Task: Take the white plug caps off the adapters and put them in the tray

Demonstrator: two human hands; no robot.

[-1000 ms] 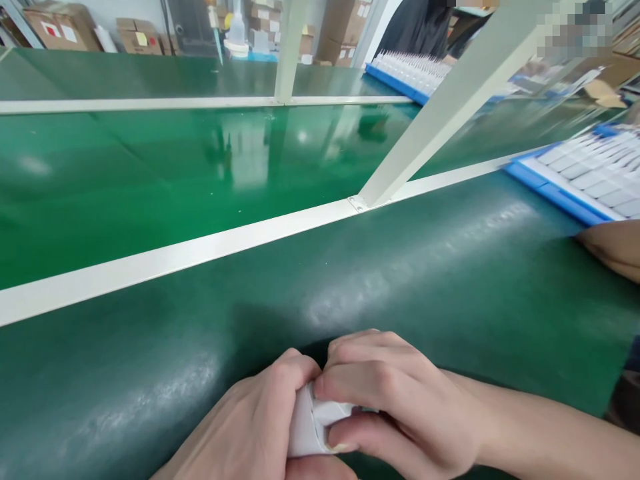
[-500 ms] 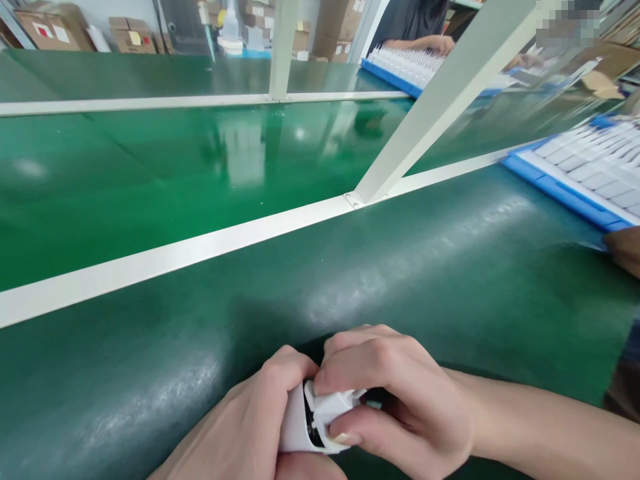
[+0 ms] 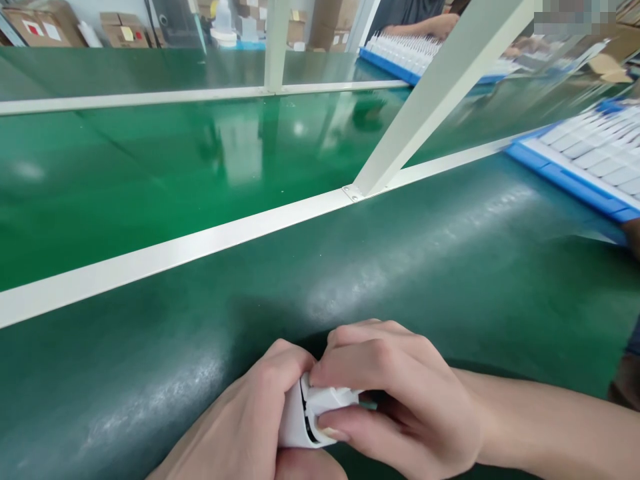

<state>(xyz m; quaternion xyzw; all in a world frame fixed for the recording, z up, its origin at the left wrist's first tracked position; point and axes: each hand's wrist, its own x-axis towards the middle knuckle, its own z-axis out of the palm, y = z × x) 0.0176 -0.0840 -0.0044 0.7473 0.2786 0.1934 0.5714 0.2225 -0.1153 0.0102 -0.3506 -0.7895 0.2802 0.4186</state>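
Low in the view, a white plastic housing [image 3: 293,425], small and box-like with rounded corners, is gripped by my left hand [image 3: 245,413], its fingers wrapped round it. My right hand [image 3: 400,387] pinches a white end piece [image 3: 327,400] between thumb and fingers and holds it against the housing's open end. A narrow dark gap shows between the two parts, wider toward the bottom. What lies inside the housing is mostly hidden. Both hands are just above the dark green worktop [image 3: 210,327].
A white rail [image 3: 200,243] and slanted post [image 3: 430,100] separate the worktop from a brighter green strip [image 3: 165,180]. At right stands a blue tray [image 3: 565,170] of white parts, a person's hand at its edge. Another blue tray [image 3: 385,63] lies farther back near a person's arm. Cardboard boxes [image 3: 125,30] stand behind.
The end piece has moved left, closer into the housing, and the dark gap between them has narrowed. Both hands keep their hold. The view has shifted slightly.
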